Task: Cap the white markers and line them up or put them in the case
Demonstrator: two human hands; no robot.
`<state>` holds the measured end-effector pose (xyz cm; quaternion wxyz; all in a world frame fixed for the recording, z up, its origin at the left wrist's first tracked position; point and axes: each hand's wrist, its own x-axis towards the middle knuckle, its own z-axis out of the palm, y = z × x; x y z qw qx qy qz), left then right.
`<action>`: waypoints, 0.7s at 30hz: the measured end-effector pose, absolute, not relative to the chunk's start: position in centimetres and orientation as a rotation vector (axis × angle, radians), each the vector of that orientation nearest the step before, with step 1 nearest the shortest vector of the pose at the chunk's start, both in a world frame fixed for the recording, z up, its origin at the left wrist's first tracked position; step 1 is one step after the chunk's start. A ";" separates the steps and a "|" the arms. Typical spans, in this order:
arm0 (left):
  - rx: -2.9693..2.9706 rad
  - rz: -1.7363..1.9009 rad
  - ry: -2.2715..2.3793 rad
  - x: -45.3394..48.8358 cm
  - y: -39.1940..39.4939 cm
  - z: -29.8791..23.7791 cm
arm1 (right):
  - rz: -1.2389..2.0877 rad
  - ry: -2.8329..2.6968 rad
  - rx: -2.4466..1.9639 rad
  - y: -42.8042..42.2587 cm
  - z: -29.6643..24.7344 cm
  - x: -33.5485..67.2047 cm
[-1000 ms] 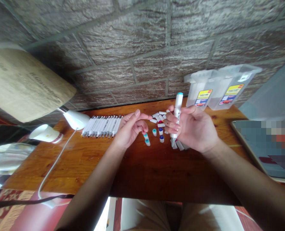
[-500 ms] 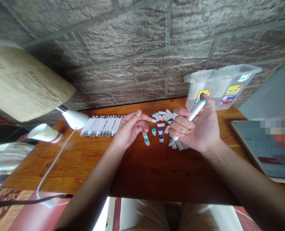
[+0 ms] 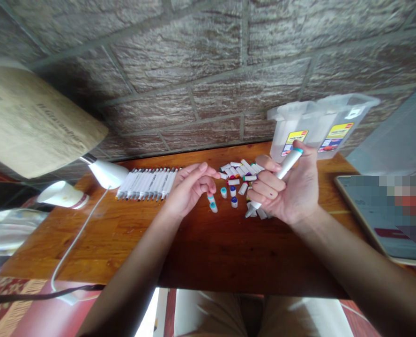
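My right hand (image 3: 289,187) is closed round a white marker (image 3: 286,166) with a teal cap, which tilts up to the right. My left hand (image 3: 190,186) hovers palm up over the wooden table (image 3: 208,234), fingers loosely curled, fingertips pinched near a small teal cap (image 3: 212,201); whether it holds anything I cannot make out. Several loose caps (image 3: 233,196) and short white marker pieces (image 3: 241,172) lie between the hands. A neat row of white markers (image 3: 148,183) lies left of my left hand.
Two clear plastic boxes (image 3: 318,124) with yellow labels stand at the back right against the stone wall. A white lamp (image 3: 104,173) and its cable (image 3: 70,243) are at the left. A tablet (image 3: 387,210) lies at the right edge.
The marker in my right hand has tipped from upright to a slant toward the right, and the hand has closed tighter around it. My left hand has hardly moved.
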<state>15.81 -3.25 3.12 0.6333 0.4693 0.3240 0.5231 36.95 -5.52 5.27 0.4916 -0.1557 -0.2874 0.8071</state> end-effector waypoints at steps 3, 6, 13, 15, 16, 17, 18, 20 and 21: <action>1.083 1.183 0.745 15.8 -3.3 3.1 | 1.942 -0.702 -0.386 -5.5 5.2 36.9; 1.088 1.175 0.734 15.8 -3.4 3.1 | 1.977 -0.681 -0.348 -5.6 5.3 36.9; 1.079 1.165 0.687 15.9 -3.3 3.2 | 2.037 -0.765 -0.188 -5.5 4.9 37.2; 1.085 1.155 0.679 15.9 -3.3 3.2 | 2.043 -0.796 -0.177 -5.4 4.7 37.2; 1.088 1.148 0.675 15.9 -3.4 3.2 | 2.039 -0.801 -0.180 -5.4 4.6 37.2; 1.091 1.140 0.673 15.9 -3.4 3.2 | 2.031 -0.798 -0.190 -5.3 4.5 37.1; 1.094 1.131 0.672 15.9 -3.4 3.1 | 2.020 -0.790 -0.209 -5.3 4.5 37.0; 1.106 1.117 0.665 15.9 -3.5 3.1 | 1.982 -0.761 -0.279 -5.3 4.5 36.5; 1.118 1.105 0.658 15.9 -3.5 3.0 | 1.956 -0.754 -0.325 -5.3 4.6 36.3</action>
